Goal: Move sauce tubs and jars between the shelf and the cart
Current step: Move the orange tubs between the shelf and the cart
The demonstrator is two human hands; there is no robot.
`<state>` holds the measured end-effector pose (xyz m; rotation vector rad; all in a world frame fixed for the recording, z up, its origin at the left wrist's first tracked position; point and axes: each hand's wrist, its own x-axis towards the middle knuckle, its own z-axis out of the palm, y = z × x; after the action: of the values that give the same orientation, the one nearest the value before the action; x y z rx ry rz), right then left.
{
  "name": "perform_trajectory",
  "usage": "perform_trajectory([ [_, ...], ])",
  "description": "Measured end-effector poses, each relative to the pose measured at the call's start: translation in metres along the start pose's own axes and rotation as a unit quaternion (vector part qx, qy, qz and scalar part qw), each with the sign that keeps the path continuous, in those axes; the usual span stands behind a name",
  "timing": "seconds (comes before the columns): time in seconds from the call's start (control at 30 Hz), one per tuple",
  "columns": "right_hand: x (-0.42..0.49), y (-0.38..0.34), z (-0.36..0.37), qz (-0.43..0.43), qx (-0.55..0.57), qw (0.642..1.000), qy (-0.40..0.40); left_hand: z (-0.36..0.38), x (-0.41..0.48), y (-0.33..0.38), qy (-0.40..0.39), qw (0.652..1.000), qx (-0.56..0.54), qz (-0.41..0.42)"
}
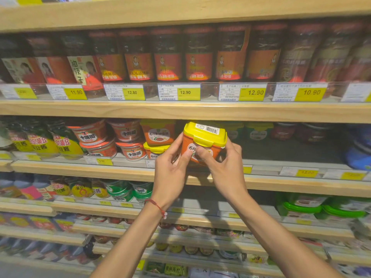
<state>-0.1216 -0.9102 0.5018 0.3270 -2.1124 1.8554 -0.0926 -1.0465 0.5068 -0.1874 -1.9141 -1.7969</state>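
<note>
- At shelf front, middle tier: orange tub with yellow lid (202,143), tilted, held just off the shelf edge (100,167).
- Left hand (170,169) and right hand (222,167): both grip its sides.
- Progress: direction of transfer undeterminable; matching tubs (157,135) shelved; cart unseen.

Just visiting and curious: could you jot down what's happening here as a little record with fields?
Held item: orange sauce tub, yellow lid, slightly tilted
Left hand: grips the tub's left side; red bracelet on wrist
Right hand: grips the tub's right side, thumb on label
Where: before the wooden shelf, right of stacked matching tubs
Above: row of sauce jars behind yellow price tags
Cart: not in view
</note>
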Motion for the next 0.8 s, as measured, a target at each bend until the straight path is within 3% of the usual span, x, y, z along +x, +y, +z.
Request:
perform_trajectory([
  [0.23, 0.004, 0.004, -0.001, -0.015, 0.078, 0.997, -0.014, 0.005, 0.009, -0.003, 0.007, 1.000, -0.014, -0.016],
  [0.43, 0.012, 0.008, 0.000, -0.030, 0.068, 0.996, -0.041, 0.004, 0.020, -0.012, 0.034, 0.999, -0.017, -0.024],
  [0.8, 0.036, 0.026, 0.013, 0.010, 0.057, 0.998, 0.039, 0.003, 0.042, -0.029, 0.158, 0.981, -0.069, -0.087],
])
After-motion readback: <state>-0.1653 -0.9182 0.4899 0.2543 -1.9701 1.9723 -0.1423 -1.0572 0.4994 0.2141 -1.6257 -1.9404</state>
